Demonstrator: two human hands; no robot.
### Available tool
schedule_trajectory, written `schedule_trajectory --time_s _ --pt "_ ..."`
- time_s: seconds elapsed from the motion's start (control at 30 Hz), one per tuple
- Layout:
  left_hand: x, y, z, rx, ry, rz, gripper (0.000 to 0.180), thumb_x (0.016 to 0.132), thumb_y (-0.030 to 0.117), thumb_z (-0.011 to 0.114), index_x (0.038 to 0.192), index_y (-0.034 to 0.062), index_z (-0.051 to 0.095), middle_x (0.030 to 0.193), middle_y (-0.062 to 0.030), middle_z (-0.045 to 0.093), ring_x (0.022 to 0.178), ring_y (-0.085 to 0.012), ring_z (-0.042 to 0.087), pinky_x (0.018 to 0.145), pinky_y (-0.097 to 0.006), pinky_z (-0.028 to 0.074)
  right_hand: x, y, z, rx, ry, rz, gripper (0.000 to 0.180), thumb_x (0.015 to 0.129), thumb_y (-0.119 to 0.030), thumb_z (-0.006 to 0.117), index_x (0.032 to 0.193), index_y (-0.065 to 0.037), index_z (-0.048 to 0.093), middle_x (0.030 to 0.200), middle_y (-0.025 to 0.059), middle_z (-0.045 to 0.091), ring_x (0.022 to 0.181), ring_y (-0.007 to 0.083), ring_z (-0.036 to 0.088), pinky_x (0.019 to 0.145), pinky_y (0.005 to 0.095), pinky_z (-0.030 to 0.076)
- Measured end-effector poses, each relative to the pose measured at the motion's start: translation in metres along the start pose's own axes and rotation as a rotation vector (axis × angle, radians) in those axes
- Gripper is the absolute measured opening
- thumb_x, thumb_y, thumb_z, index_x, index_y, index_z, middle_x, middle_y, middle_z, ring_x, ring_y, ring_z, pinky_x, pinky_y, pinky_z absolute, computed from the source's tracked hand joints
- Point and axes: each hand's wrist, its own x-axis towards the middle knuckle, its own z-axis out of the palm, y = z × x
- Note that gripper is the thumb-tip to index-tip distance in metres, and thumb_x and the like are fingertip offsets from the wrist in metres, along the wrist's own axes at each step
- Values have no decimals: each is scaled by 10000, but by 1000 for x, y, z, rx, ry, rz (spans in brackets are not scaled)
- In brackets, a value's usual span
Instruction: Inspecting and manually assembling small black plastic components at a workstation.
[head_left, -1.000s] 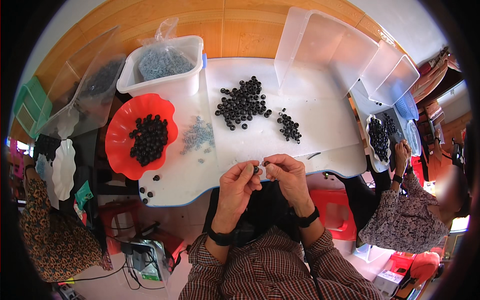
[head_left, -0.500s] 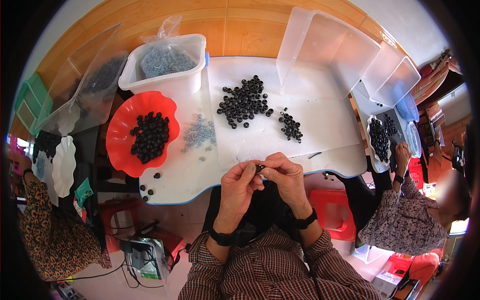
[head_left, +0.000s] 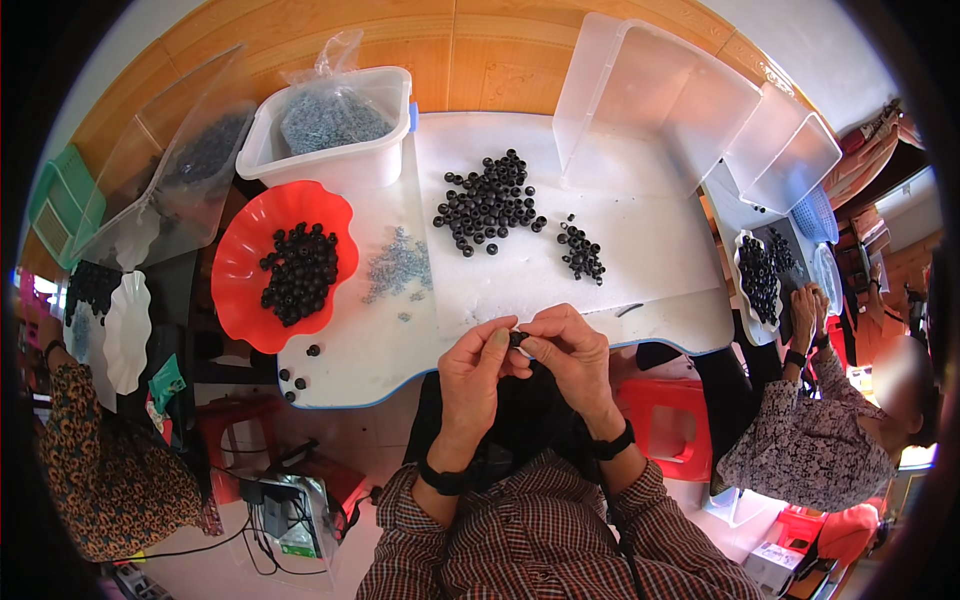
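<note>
Over the table's near edge my left hand point(head_left: 474, 380) and my right hand point(head_left: 568, 362) meet, fingertips pinched on one small round black part point(head_left: 517, 339). Part of it is covered by the fingers. Beyond them on the white table point(head_left: 500, 290) lies a large pile of round black parts point(head_left: 490, 205). A smaller heap of little black pieces point(head_left: 580, 252) is to its right. Small clear bluish pieces point(head_left: 398, 265) are scattered left of the middle. At the left, a red scalloped bowl point(head_left: 232, 275) holds many round black parts.
A white tub point(head_left: 345, 172) with a bag of bluish pieces stands at the back left, a clear plastic bin point(head_left: 660, 100) at the back right. A few loose black parts point(head_left: 300, 383) lie near the front-left edge. Co-workers sit on both sides; a red stool point(head_left: 668, 425) stands right.
My hands stay together in nearly the same place, and the black part between the fingertips shows more. At the right, the co-worker's second hand has come into view beside the first.
</note>
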Motion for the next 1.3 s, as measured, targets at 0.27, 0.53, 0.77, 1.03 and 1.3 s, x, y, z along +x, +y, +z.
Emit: schedule_trajectory --time_s 0.27,0.53,0.77,1.03,1.3 --pt "-3 3 -1 134 27 61 227 957 71 572 1148 -41 623 872 -75 665 722 -126 650 644 -251 576 -1 -12 2 -270 -17 -90 164 812 2 706 971 -37 708 926 50 595 779 108 590 676 239 489" --pt "-8 4 3 174 122 14 228 926 82 630 1107 -56 643 898 -111 688 751 -133 666 679 -248 580 -6 -7 5 -391 -44 -143 141 815 4 701 953 -13 676 917 70 589 716 139 601 623 249 492" --pt "-6 6 -4 245 71 -25 232 901 77 662 1084 -66 641 912 -117 689 759 -159 673 685 -271 584 -11 -6 8 -440 -59 -168 127 819 11 692 935 7 642 919 85 587 689 159 593 595 266 481" --pt "0 9 -22 -78 -92 -129 234 944 88 596 1111 -72 631 953 -136 694 758 -165 680 678 -291 601 -15 -14 10 -144 -36 -74 165 863 13 660 1027 -1 648 965 63 597 822 127 630 718 242 520" --pt "-3 14 -22 -267 -243 -103 231 954 93 576 1113 -68 624 935 -145 691 741 -160 670 687 -310 598 -16 -24 3 176 -107 110 141 922 -17 613 1061 2 623 970 43 648 840 83 606 734 223 502"
